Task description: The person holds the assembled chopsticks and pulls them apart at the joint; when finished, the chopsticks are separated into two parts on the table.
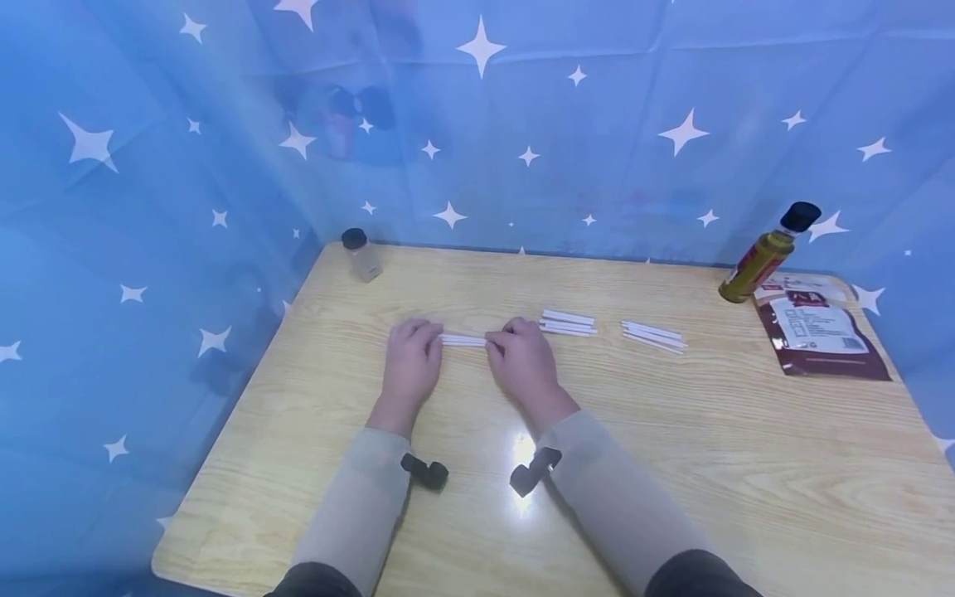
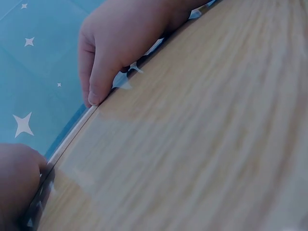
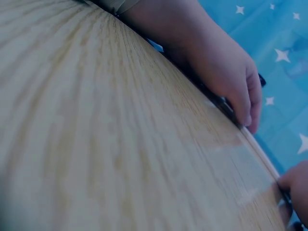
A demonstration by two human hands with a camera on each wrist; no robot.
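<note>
A few thin white sticks [image 1: 463, 341] lie side by side across the table between both hands. My left hand [image 1: 413, 361] pinches their left ends between thumb and fingers. At the right ends, my right hand [image 1: 525, 361] pinches them the same way. The left wrist view has the right hand [image 2: 122, 43] large at the top, its thumb at the tip of the sticks [image 2: 72, 135], and part of the left hand [image 2: 17, 175] at the lower left edge. In the right wrist view, the left hand [image 3: 221, 62] holds the other end, low at the tabletop.
Two more groups of white sticks lie to the right, one [image 1: 569, 323] beside the right hand, another [image 1: 653, 337] farther along. A small black-capped jar [image 1: 363, 259] stands back left. An oil bottle [image 1: 755, 269] and a brown pouch [image 1: 821, 332] are back right, by the starry curtain [image 1: 477, 124].
</note>
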